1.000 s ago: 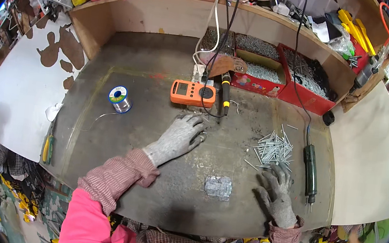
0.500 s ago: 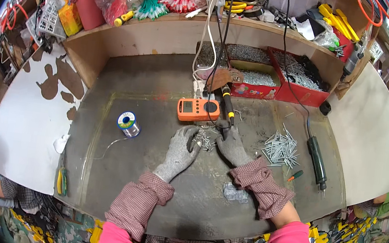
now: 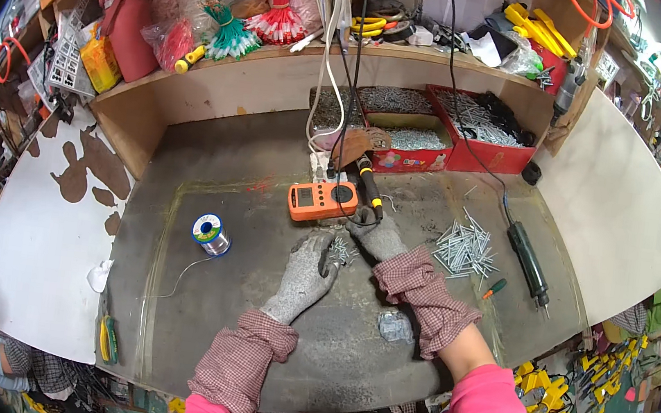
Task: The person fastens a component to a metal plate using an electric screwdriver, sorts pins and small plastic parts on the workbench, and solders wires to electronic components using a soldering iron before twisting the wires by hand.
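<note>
Both my hands wear grey gloves. My left hand (image 3: pixel 307 276) lies cupped on the bench, thumb and fingers apart, at the left edge of a small pile of short screws (image 3: pixel 343 251). Farther off and to the right, my right hand (image 3: pixel 378 235) has its fingers bent in beside the lower end of a black-and-yellow soldering iron (image 3: pixel 369 182); what they pinch, if anything, is hidden. The iron's far end rests at a brown holder (image 3: pixel 352 147). Just beyond the screws sits an orange multimeter (image 3: pixel 322 202), with a black cord across it.
A solder spool (image 3: pixel 212 233) stands left. Long screws (image 3: pixel 465 249), a small screwdriver (image 3: pixel 494 289) and a black electric screwdriver (image 3: pixel 530 262) lie right. Clear plastic pieces (image 3: pixel 395 327) are near my right forearm. Red boxes (image 3: pixel 489 158) of screws stand behind, under a loaded shelf (image 3: pixel 282 62).
The whole view has shifted a little. My right hand has moved away from me, off the pile's right side. My left hand stays by the screws, its thumb slightly lower.
</note>
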`<control>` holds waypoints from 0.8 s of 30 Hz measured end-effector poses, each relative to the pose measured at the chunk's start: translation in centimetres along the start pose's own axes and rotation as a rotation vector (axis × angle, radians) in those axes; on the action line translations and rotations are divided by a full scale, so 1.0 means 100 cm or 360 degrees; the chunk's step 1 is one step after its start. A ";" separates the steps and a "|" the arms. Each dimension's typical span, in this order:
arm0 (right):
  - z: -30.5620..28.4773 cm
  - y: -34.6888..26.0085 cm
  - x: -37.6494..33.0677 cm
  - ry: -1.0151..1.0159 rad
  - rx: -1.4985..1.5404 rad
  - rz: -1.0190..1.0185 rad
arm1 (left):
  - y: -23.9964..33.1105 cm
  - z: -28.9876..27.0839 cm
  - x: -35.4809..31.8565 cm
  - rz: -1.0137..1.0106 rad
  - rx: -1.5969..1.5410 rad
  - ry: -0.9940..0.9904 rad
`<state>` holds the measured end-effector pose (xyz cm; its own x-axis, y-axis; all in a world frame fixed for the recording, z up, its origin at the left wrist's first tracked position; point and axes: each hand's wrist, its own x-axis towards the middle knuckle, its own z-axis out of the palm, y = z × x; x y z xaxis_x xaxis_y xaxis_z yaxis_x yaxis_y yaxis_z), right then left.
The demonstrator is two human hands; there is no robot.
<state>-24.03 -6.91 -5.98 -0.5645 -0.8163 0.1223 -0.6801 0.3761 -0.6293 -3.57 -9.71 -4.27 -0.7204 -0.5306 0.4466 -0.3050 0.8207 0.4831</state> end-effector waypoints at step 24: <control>-0.035 -0.037 -0.083 -0.0267 0.0303 -0.0987 | -0.002 -0.026 -0.017 -0.0386 0.0236 -0.0002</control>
<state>-18.47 0.02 -2.04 -0.0051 -0.9192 0.3937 -0.7520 -0.2560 -0.6074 -0.72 -9.53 -3.17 -0.6160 -0.7150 0.3307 -0.5563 0.6921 0.4600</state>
